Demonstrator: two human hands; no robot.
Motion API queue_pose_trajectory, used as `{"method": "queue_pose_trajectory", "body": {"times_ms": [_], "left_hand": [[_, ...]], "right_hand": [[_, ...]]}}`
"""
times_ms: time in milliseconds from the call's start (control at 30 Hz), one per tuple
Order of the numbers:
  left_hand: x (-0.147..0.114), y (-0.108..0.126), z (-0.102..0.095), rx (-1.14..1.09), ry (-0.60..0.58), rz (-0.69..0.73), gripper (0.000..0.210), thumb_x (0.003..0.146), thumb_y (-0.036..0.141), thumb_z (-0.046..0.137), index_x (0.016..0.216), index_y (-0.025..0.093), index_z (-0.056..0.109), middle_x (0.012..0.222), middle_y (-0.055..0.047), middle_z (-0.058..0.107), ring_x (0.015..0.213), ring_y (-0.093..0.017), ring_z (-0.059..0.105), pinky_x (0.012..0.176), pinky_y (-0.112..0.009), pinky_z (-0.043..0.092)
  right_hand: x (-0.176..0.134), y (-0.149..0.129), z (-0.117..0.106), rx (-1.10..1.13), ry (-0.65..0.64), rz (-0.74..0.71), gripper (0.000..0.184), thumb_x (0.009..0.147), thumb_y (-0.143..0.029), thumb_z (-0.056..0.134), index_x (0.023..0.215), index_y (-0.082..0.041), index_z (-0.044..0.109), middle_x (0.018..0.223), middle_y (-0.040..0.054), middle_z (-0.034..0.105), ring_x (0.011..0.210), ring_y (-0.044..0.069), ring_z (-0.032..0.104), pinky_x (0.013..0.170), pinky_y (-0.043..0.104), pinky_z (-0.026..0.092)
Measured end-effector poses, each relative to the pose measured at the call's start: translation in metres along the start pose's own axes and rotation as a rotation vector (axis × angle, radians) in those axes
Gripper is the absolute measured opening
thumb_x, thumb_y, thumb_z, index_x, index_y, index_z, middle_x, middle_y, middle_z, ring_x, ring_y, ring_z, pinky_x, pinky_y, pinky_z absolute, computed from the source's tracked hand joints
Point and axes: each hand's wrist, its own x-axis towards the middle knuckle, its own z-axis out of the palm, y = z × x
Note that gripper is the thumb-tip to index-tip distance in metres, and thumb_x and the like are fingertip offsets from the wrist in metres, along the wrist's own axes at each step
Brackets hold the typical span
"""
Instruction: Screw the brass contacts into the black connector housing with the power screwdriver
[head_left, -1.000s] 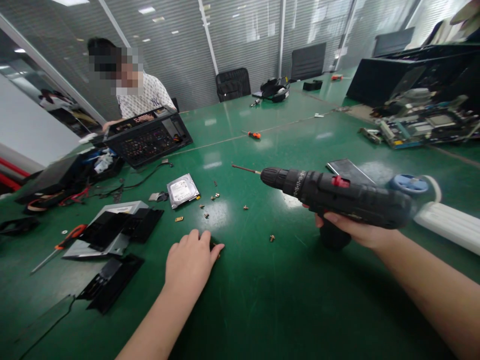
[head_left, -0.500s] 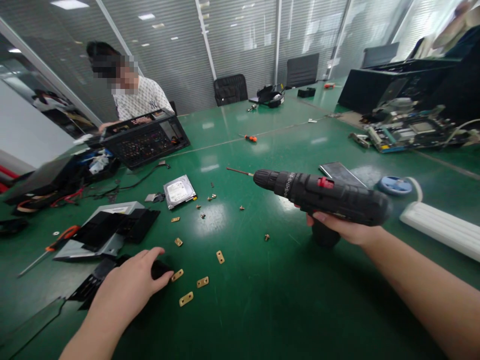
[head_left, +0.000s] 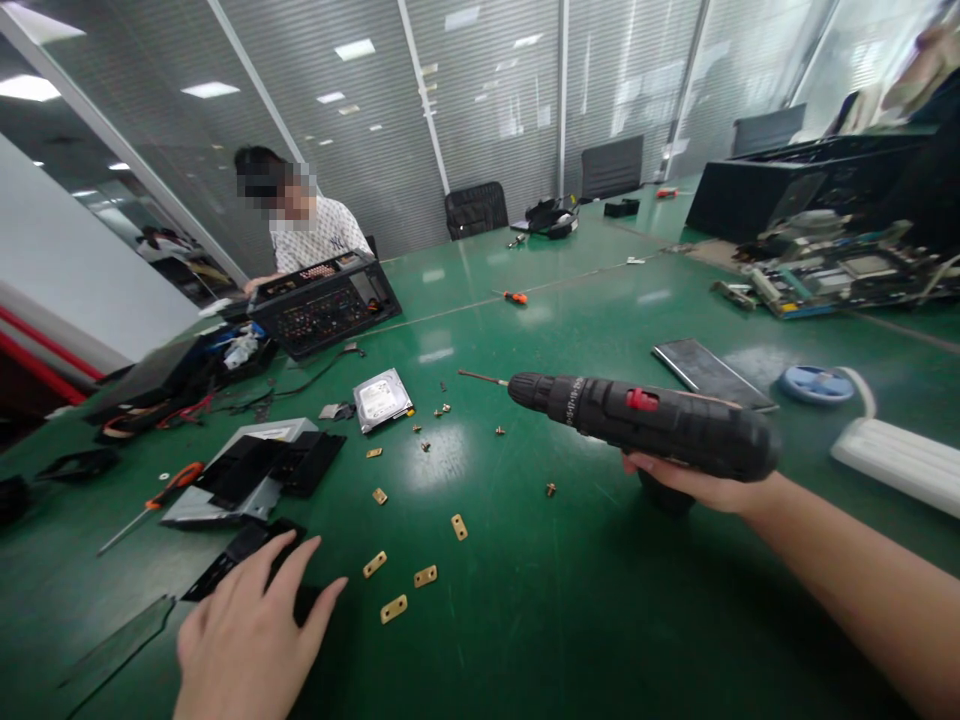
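My right hand (head_left: 701, 487) grips a black cordless drill (head_left: 645, 420) held level above the green table (head_left: 570, 590), its thin bit pointing left. My left hand (head_left: 244, 630) rests low at the front left with fingers spread, lying over a small black part (head_left: 240, 550). Several small brass brackets (head_left: 394, 607) lie just right of that hand. Brass screws (head_left: 441, 410) are scattered farther back, near a silver hard drive (head_left: 381, 398).
A grey optical drive with black panels (head_left: 251, 470) and an orange-handled screwdriver (head_left: 154, 500) lie at left. A person sits behind an open computer case (head_left: 322, 305). A phone (head_left: 709, 373), a blue tape roll (head_left: 816, 383), a white power strip (head_left: 896, 460) and a motherboard (head_left: 832, 265) are at right.
My left hand slid from the table's middle back to the front left, uncovering the brass brackets. The drill stayed nearly in place in my right hand.
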Motion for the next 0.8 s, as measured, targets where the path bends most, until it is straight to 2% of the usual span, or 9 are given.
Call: {"method": "queue_pose_trajectory", "body": {"times_ms": [100,200,267,333,433,533,633,733,800], "left_hand": [[0.002,0.059,0.009,-0.234,-0.006,0.164,0.079,0.094,0.070,0.051,0.154,0.018,0.057,0.161,-0.017,0.050,0.143,-0.035,0.052,0.115,-0.051,0.045],[0.008,0.108,0.019,-0.232,-0.092,0.251,0.084,0.098,0.070,0.048,0.166,0.022,0.041,0.174,-0.016,0.031,0.156,-0.038,0.037,0.118,-0.058,0.039],[0.017,0.120,0.024,-0.199,-0.105,0.262,0.085,0.099,0.069,0.046,0.168,0.020,0.037,0.175,-0.018,0.025,0.159,-0.039,0.030,0.119,-0.062,0.036],[0.032,0.120,0.025,-0.184,-0.101,0.306,0.084,0.099,0.070,0.046,0.168,0.022,0.038,0.176,-0.017,0.023,0.161,-0.039,0.025,0.122,-0.063,0.031],[0.059,0.115,0.024,-0.186,-0.074,0.334,0.077,0.102,0.065,0.044,0.166,0.022,0.043,0.175,-0.016,0.027,0.160,-0.037,0.027,0.123,-0.062,0.030],[0.080,0.127,0.017,-0.180,-0.005,0.292,0.070,0.103,0.061,0.046,0.153,0.015,0.057,0.169,-0.021,0.037,0.157,-0.039,0.033,0.121,-0.062,0.032],[0.082,0.166,0.001,-0.260,-0.023,0.418,0.064,0.104,0.060,0.045,0.145,0.015,0.063,0.162,-0.021,0.049,0.150,-0.037,0.044,0.120,-0.058,0.036],[0.071,0.219,-0.011,-0.380,-0.071,0.647,0.076,0.100,0.065,0.050,0.158,0.016,0.050,0.169,-0.019,0.039,0.155,-0.036,0.037,0.123,-0.056,0.034],[0.072,0.247,-0.012,-0.417,-0.054,0.766,0.072,0.100,0.056,0.055,0.160,0.018,0.048,0.172,-0.016,0.034,0.158,-0.036,0.032,0.125,-0.056,0.032]], "right_hand": [[0.001,-0.002,0.002,-0.008,-0.011,-0.038,0.031,0.078,-0.019,0.084,0.109,-0.024,0.078,0.095,0.0070,0.080,0.112,0.030,0.076,0.092,0.036,0.067],[0.000,0.000,0.003,0.007,-0.010,-0.046,0.036,0.080,-0.021,0.084,0.115,-0.024,0.076,0.092,0.0069,0.080,0.106,0.028,0.078,0.089,0.036,0.068],[-0.001,0.001,0.003,0.027,-0.010,-0.045,0.036,0.081,-0.020,0.083,0.117,-0.024,0.075,0.089,0.0057,0.080,0.099,0.027,0.080,0.085,0.034,0.068],[-0.002,0.003,0.003,0.051,-0.017,-0.041,0.035,0.083,-0.018,0.082,0.117,-0.024,0.074,0.084,0.0039,0.079,0.090,0.025,0.080,0.082,0.032,0.068],[-0.003,0.005,0.004,0.091,-0.024,-0.027,0.038,0.085,-0.017,0.080,0.122,-0.024,0.072,0.079,0.0020,0.078,0.076,0.021,0.079,0.076,0.030,0.067],[-0.004,0.007,0.004,0.122,-0.021,-0.004,0.039,0.087,-0.020,0.080,0.125,-0.023,0.070,0.080,0.0014,0.079,0.067,0.019,0.077,0.070,0.029,0.067],[-0.005,0.009,0.004,0.134,-0.019,0.033,0.029,0.088,-0.022,0.080,0.116,-0.022,0.073,0.081,0.0015,0.079,0.066,0.018,0.076,0.067,0.028,0.066],[-0.006,0.010,0.003,0.127,-0.020,0.083,0.018,0.089,-0.026,0.080,0.106,-0.020,0.076,0.082,0.0036,0.079,0.067,0.018,0.076,0.064,0.027,0.066],[-0.007,0.010,0.003,0.115,-0.022,0.113,0.017,0.092,-0.029,0.078,0.105,-0.018,0.076,0.081,0.0052,0.079,0.066,0.019,0.076,0.063,0.028,0.066]]}}
